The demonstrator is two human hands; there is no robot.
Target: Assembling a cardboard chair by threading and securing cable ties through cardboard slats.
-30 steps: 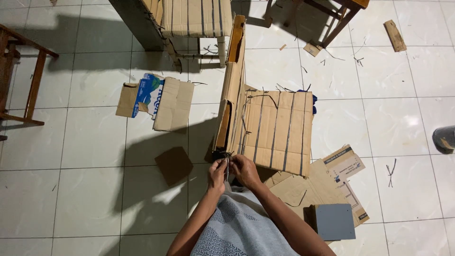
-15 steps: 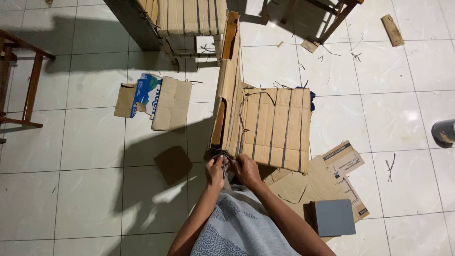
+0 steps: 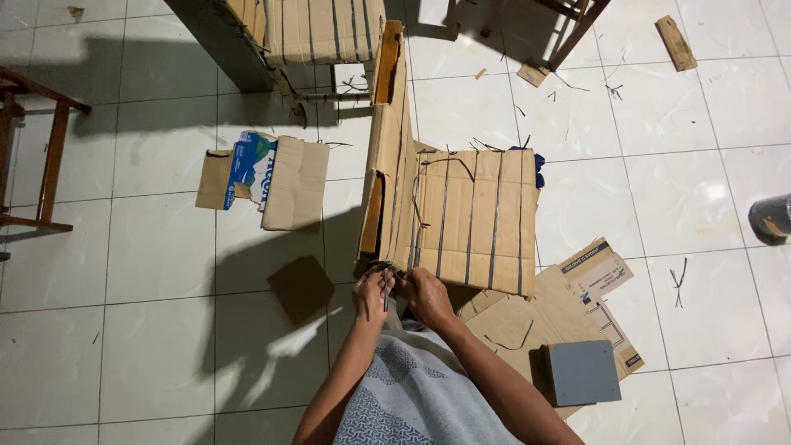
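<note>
Pinching something thin and dark at lower centre of the frame, the left hand (image 3: 371,295) and right hand (image 3: 426,295) meet at the near corner of a cardboard-wrapped chair (image 3: 461,210) lying on its side. What the fingers grip is too small and shadowed to name surely; it looks like a dark strap end (image 3: 385,284), with both hands curled tight on it. The strap's far run is hidden behind the thumbs. Dark bands cross the cardboard in about 5 parallel lines.

Both forearms are cut off by the bottom edge, above a grey patterned garment (image 3: 416,395). At the top edge, a second wrapped piece (image 3: 313,29) is cropped, as is a wooden frame (image 3: 568,25) at upper right and a wooden chair (image 3: 37,156) at the left edge. A dark round object (image 3: 772,218) at the right edge is only partly seen.

The floor is pale square tile (image 3: 124,330), strewn with strap offcuts (image 3: 680,280). Loose flattened cardboard (image 3: 268,181) lies at centre left, a brown square scrap (image 3: 301,287) below it, more sheets (image 3: 577,288) and a grey square panel (image 3: 581,372) at lower right.
</note>
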